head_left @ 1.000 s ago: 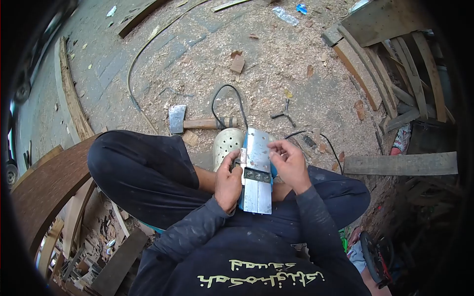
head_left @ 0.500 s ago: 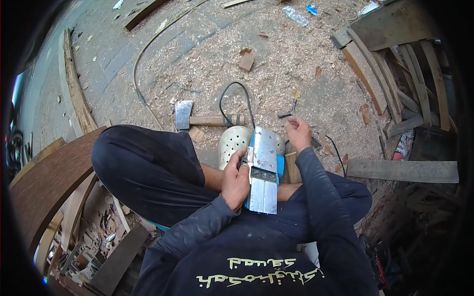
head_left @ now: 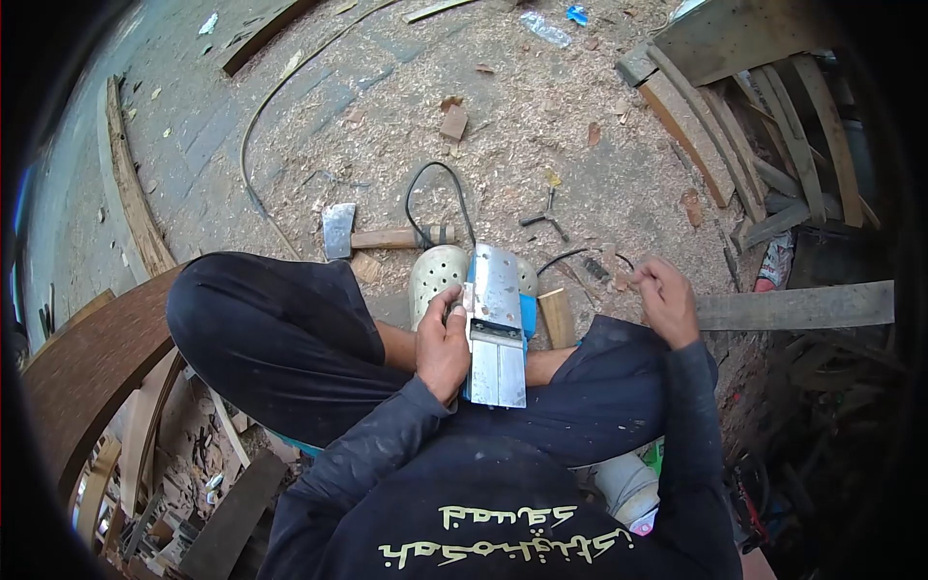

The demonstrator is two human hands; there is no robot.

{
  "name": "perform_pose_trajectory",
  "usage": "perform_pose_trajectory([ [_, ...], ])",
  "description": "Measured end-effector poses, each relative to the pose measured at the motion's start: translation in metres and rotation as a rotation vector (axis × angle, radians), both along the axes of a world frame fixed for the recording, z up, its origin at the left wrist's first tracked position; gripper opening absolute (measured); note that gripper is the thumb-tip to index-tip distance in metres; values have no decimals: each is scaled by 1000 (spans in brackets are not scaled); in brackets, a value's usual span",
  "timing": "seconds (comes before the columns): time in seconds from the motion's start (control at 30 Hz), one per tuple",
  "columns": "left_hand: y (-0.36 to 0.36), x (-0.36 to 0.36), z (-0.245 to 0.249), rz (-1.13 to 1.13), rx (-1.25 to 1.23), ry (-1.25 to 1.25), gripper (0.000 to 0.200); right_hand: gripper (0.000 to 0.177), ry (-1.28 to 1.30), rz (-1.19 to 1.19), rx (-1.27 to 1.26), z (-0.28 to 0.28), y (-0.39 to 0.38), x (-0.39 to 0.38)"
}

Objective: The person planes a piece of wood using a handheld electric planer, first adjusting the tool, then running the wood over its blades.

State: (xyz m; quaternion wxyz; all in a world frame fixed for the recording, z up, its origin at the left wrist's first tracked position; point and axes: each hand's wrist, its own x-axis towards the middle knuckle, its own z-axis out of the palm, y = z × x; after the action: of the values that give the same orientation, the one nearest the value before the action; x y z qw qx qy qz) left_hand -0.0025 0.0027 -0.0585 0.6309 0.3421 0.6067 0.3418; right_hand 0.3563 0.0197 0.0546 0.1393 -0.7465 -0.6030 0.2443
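Left hand (head_left: 443,343) grips the inverted electric planer (head_left: 498,329) on the lap. Right hand (head_left: 667,300) curled shut, contents indiscernible.

Two hands are showing: the left hand (head_left: 443,343) and the right hand (head_left: 667,300). One planer (head_left: 496,324) is sitting by them. On the floor (head_left: 387,97), one axe (head_left: 362,235), one wrench (head_left: 547,217), one bottle (head_left: 544,29) and one black cord (head_left: 437,164) are lying; one long plank (head_left: 793,306) is lying at the right.
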Motion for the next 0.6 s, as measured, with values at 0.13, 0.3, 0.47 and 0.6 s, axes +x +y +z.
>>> perform_pose_trajectory([
  [0.13, 0, -2, 4, 52, -110, -154, 40, 20, -256, -65, -253, 45, -82, 37],
  [0.3, 1, 1, 22, 75, -188, -224, 45, 20, -313, -205, -13, 49, -122, 25],
  [0.47, -7, -1, 20, -63, 193, 110, 51, 15, -400, -63, -275, 46, -107, 40],
  [0.6, 6, -20, 66, -60, 264, -151, 53, 17, -83, 3, -446, 7, -90, 92],
])
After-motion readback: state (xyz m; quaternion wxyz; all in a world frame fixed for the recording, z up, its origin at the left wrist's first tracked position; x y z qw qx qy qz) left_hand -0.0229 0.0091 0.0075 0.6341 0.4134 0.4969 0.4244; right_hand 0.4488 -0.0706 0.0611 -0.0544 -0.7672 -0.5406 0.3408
